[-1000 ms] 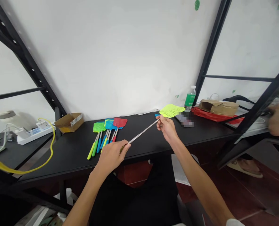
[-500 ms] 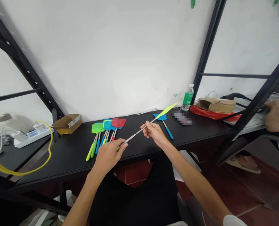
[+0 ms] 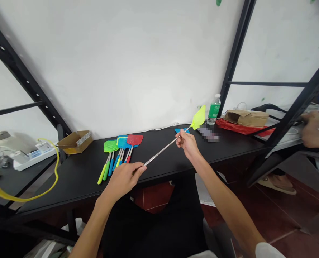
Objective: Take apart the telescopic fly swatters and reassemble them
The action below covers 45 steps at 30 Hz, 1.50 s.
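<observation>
The lime-green fly swatter (image 3: 170, 143) is hanging above the black table (image 3: 68, 190), its steel shaft (image 3: 159, 153) running toward 2 o'clock, and its mesh head (image 3: 199, 117) is turning more open to view than in the earlier frame. The right hand (image 3: 187, 145) is clamping the shaft near the head, fingers closed around it, while the left hand (image 3: 123, 181) is gripping the lower end, fingers together.

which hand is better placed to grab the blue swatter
Right, probably: the right hand sits just beside the blue fly swatter, while the left hand is farther off, closed around the lime fly swatter's shaft.
</observation>
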{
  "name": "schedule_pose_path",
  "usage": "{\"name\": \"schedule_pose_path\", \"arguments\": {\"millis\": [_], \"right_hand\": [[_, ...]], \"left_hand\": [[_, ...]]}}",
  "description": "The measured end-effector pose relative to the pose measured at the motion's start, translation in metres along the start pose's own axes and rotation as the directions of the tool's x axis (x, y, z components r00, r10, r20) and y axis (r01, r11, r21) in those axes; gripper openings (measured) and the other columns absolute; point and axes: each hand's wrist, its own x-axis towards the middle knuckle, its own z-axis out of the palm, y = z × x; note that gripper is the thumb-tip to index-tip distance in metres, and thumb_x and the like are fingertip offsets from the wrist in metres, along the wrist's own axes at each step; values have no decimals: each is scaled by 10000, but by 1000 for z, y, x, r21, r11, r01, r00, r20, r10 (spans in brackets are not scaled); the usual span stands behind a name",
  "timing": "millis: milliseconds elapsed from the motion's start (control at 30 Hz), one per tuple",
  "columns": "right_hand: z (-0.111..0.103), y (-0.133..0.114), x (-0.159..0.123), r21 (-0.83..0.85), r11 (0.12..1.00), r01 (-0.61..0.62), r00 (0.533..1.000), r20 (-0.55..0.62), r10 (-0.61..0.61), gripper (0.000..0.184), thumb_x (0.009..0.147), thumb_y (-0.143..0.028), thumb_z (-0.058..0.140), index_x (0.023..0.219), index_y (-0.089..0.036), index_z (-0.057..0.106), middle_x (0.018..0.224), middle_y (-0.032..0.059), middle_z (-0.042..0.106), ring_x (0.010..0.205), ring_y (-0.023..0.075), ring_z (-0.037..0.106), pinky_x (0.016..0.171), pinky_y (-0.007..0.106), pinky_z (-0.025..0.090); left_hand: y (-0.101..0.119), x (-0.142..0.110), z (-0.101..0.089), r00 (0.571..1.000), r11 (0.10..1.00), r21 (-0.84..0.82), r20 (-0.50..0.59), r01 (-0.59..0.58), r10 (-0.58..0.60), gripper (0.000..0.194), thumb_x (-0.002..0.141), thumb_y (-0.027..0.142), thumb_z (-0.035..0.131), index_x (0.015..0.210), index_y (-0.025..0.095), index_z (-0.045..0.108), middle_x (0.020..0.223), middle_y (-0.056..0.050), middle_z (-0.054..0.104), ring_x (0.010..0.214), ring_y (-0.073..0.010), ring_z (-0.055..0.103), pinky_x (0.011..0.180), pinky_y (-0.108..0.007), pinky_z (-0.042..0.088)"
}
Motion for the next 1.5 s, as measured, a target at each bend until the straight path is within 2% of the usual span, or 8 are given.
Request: {"name": "schedule_pose_path", "arguments": {"millis": [200, 333, 433, 700, 1000, 1133, 1400, 1500], "right_hand": [[-22, -14, 10, -20, 999, 46, 996, -74, -48, 477, 695, -644, 762, 701, -184, 635, 555, -11, 495, 507, 122, 486, 449, 249, 343], [-32, -14, 16, -15, 999, 45, 990, -130, -47, 475, 702, -640, 760, 711, -185, 624, 562, -17, 499, 497, 113, 483, 437, 241, 339], [-34, -11, 16, 6, 999, 32, 992, -123, -31, 474, 706, -634, 763, 719, -179, 630, 577, -20, 502, 503, 106, 490, 443, 237, 348], [-25, -4, 12, -27, 998, -52, 999, 6, 52, 514, 726, -669, 714, 864, -175, 690, 620, -17, 559, 501, 107, 514, 441, 234, 343], [7, 15, -7, -61, 989, -136, 978, 152, 143, 535, 775, -686, 657, 889, -168, 721, 646, 8, 599, 515, 109, 538, 445, 221, 367], [9, 19, -8, -50, 991, -126, 981, 141, 132, 549, 760, -702, 666, 815, -157, 711, 645, 22, 604, 522, 110, 541, 447, 220, 370], [5, 11, -5, -36, 999, -11, 999, 44, 12, 517, 777, -671, 670, 716, -158, 700, 579, 22, 580, 515, 112, 521, 445, 231, 357], [3, 9, -4, -38, 999, 2, 1000, 14, -2, 510, 781, -664, 673, 700, -162, 696, 563, 22, 574, 508, 115, 519, 437, 234, 361]], "left_hand": [[-21, -1, -7, 1000, 1000, 12, 4, 9, -9, 451, 997, 504, 341, 753, 233, 606, 564, 12, 498, 545, -163, 484, 563, -266, 269], [-40, -3, -9, 998, 997, 36, 11, 65, -65, 458, 980, 539, 351, 814, 241, 656, 582, 9, 538, 565, -173, 524, 564, -260, 286], [-48, -4, -12, 996, 996, 31, 31, 83, -84, 447, 984, 526, 349, 842, 236, 659, 623, 4, 588, 596, -174, 549, 581, -257, 311], [-50, -8, -21, 988, 987, 46, -37, 154, -153, 403, 961, 520, 391, 920, 241, 679, 677, 6, 653, 643, -185, 589, 595, -255, 345], [-39, -3, -14, 973, 972, 83, -97, 218, -210, 425, 948, 554, 402, 1027, 255, 693, 754, -8, 717, 688, -202, 631, 614, -255, 361], [-40, -3, -12, 974, 973, 83, -89, 217, -209, 449, 951, 567, 398, 1059, 254, 701, 818, -13, 742, 720, -205, 646, 629, -256, 378], [-44, 1, -3, 987, 983, 98, -71, 152, -146, 486, 964, 585, 381, 1084, 272, 733, 964, -39, 774, 860, -244, 695, 669, -275, 395], [-46, 1, -4, 985, 979, 119, -48, 168, -163, 495, 963, 585, 374, 1101, 274, 734, 905, -42, 772, 835, -250, 693, 657, -277, 383]]}}
